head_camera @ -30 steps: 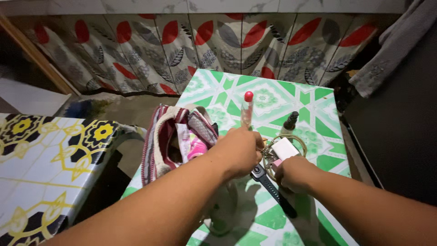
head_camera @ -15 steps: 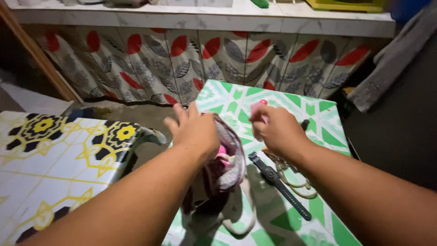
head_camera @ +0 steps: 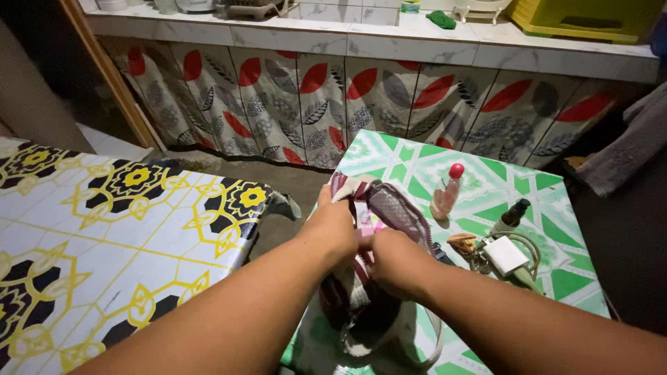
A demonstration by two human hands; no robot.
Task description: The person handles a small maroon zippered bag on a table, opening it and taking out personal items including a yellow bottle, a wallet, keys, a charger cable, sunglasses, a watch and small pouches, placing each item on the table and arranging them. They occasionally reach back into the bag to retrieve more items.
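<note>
Already both hands were at the mouth of the woven bag (head_camera: 389, 208), which sat on the green-patterned table (head_camera: 417, 163) near its left edge. The left hand (head_camera: 333, 229) pinched the near side of the rim, and the right hand (head_camera: 396, 260) was closed on the other side, its fingertips tucked into the opening beside something pink — what exactly, I could not tell. Just beside the bag lay a small bottle with a red cap (head_camera: 447, 191), a dark spray bottle (head_camera: 513, 214) and a white charger (head_camera: 505, 255) on a ring of keys.

The risk, as I judged it, lay in the bag's place: a hard tug toward the left could drag it off the edge. A sweep of the right forearm could also knock the red-capped bottle over — it stood close and looked tall and narrow.
</note>
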